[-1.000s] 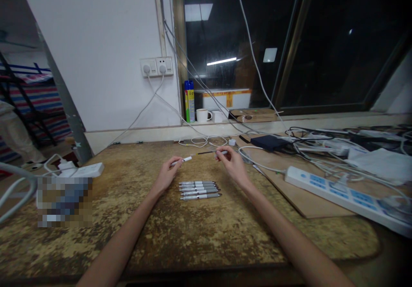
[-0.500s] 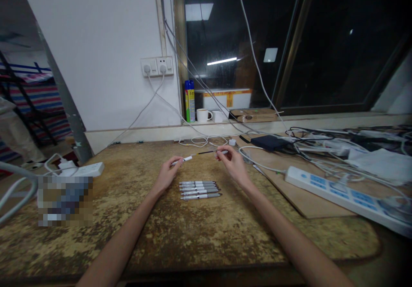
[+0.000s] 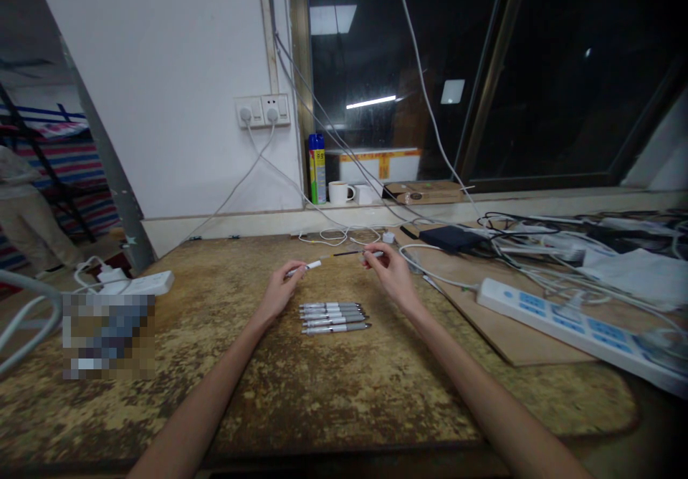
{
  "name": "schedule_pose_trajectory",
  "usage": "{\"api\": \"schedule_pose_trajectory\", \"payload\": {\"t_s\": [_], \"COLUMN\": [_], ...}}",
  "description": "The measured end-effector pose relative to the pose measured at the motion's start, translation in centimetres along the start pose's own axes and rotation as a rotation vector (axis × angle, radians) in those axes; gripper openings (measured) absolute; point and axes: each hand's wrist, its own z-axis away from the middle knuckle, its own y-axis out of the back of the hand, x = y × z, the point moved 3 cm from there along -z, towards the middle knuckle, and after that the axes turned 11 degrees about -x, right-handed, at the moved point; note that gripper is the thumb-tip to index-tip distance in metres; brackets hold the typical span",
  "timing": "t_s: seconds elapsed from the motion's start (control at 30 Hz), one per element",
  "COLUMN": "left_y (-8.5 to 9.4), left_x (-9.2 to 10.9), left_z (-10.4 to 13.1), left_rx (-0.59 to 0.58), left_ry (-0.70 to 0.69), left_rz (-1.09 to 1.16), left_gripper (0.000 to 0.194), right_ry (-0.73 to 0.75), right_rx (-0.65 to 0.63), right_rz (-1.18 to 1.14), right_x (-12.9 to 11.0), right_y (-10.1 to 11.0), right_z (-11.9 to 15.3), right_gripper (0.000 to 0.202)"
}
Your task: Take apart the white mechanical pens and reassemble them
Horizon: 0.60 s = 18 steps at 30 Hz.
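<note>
Several grey and white pens (image 3: pixel 334 318) lie side by side on the worn wooden table (image 3: pixel 322 400). Beyond their left end, my left hand (image 3: pixel 283 285) pinches a white pen barrel (image 3: pixel 312 265) that points right. My right hand (image 3: pixel 388 269) is closed on a grey pen part, with a thin dark refill (image 3: pixel 347 254) sticking out of it to the left. The refill's pale left tip is close to the barrel's open end; a small gap seems to lie between them.
A white power strip (image 3: pixel 580 328) and tangled cables lie at the right on a brown board (image 3: pixel 516 335). Another strip (image 3: pixel 153 282) sits at the left. A mug (image 3: pixel 340 192) and spray can (image 3: pixel 317 169) stand on the sill. A person (image 3: pixel 32 214) is at far left.
My right hand has shifted slightly right with the refill, so its tip has drawn away from the barrel. The person at far left has moved. The row of pens is unchanged.
</note>
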Motion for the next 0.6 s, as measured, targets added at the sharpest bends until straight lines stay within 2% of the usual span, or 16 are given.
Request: {"api": "schedule_pose_trajectory", "payload": {"t_s": [0.6], "left_y": [-0.44], "left_x": [-0.23], "left_z": [-0.02], "left_rx": [-0.046], "left_ry": [0.026], "left_rz": [0.126], "left_gripper": [0.042], "right_ry": [-0.055], "right_rx": [-0.004], "right_rz": [-0.036], "right_x": [-0.02], "right_y": [0.06], "right_z": [-0.02], "right_gripper": [0.051]}}
